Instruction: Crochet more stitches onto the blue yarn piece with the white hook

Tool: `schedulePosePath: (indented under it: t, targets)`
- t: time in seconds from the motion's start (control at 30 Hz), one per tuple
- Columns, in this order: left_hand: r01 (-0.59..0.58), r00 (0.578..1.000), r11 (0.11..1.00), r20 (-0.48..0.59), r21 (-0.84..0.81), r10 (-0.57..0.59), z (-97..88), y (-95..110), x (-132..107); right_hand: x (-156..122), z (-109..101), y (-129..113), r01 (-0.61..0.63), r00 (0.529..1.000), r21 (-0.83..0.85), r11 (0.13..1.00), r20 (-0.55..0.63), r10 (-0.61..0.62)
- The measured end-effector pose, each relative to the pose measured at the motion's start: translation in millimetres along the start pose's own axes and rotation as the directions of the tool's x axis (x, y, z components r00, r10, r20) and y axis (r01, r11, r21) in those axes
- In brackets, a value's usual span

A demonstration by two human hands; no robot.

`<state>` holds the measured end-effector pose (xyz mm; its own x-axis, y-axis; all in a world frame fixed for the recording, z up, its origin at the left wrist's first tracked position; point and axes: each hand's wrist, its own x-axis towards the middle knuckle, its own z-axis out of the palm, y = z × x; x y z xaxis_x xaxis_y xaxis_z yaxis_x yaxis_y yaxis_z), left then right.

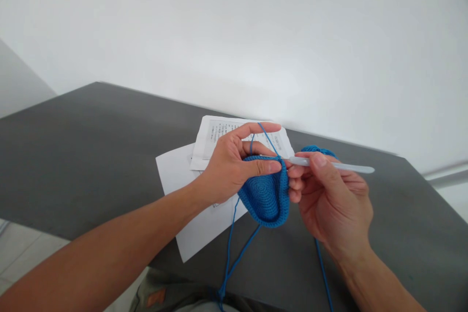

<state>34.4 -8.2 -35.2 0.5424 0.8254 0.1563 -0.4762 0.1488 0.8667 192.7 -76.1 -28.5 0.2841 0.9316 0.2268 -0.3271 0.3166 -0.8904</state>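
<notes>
My left hand (230,163) pinches the upper edge of a blue crocheted piece (263,192), shaped like a shallow cup with a raised rim. Blue yarn (268,139) runs over its outstretched index finger down to the rim. In my right hand (334,195) is a crochet hook (353,168) with a pale translucent handle, held between thumb and fingers. The hook's thin tip meets the rim at the upper right, close to my left thumb; the stitch there is too small to make out. Yarn strands hang below the piece toward my lap.
Under my hands lie a printed white packet (204,141) and a white paper sheet (193,229) on the dark grey table (109,156). A bundle of blue yarn (318,149) sits behind my right hand. A white wall (234,34) rises behind the table.
</notes>
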Motion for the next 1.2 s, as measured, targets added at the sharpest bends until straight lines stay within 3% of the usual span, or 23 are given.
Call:
schedulePosePath:
  t: [0.13, 0.27, 0.37, 0.5, 0.57, 0.63, 0.73, 0.97, 1.13, 1.2]
  targets:
    - [0.016, 0.999, 0.999, -0.050, 0.032, -0.014, 2.2, 2, -1, -1, 1, 4, 0.097, 0.995, -0.059, 0.993, 0.010, -0.097]
    - [-0.011, 0.988, 0.996, -0.154, 0.086, 0.024, 3.8, 1, -1, -7, -1, 10, 0.341, 0.933, -0.316, 0.886, -0.001, -0.359]
    - [-0.027, 0.978, 0.988, -0.200, 0.153, 0.058, 6.0, 1, 0, -10, -9, 11, 0.552, 0.813, -0.541, 0.634, 0.183, -0.553]
    - [-0.037, 0.971, 0.966, -0.221, 0.255, 0.095, 9.8, 4, 1, -8, -19, 1, 0.787, 0.552, -0.598, 0.152, 0.572, -0.607]
    - [-0.041, 0.968, 0.954, -0.223, 0.296, 0.111, 10.8, 6, 0, -6, -19, -6, 0.813, 0.487, -0.582, -0.006, 0.687, -0.539]
    - [-0.053, 0.968, 0.942, -0.216, 0.332, 0.130, 10.5, 6, 0, -6, -18, -12, 0.818, 0.463, -0.568, -0.088, 0.742, -0.485]
    - [-0.068, 0.968, 0.923, -0.199, 0.378, 0.153, 8.9, 5, -1, -6, -15, -14, 0.820, 0.458, -0.564, -0.101, 0.750, -0.477]
    - [-0.039, 0.965, 0.890, -0.215, 0.454, 0.152, 5.7, 6, 2, -7, -22, -3, 0.770, 0.535, -0.633, 0.077, 0.575, -0.619]
    - [-0.031, 0.967, 0.887, -0.211, 0.461, 0.143, 4.7, 6, 5, -5, -24, -6, 0.780, 0.530, -0.622, 0.069, 0.599, -0.600]
    - [-0.046, 0.970, 0.900, -0.195, 0.433, 0.143, 4.6, 5, 5, -5, -24, -6, 0.757, 0.574, -0.639, 0.136, 0.552, -0.604]
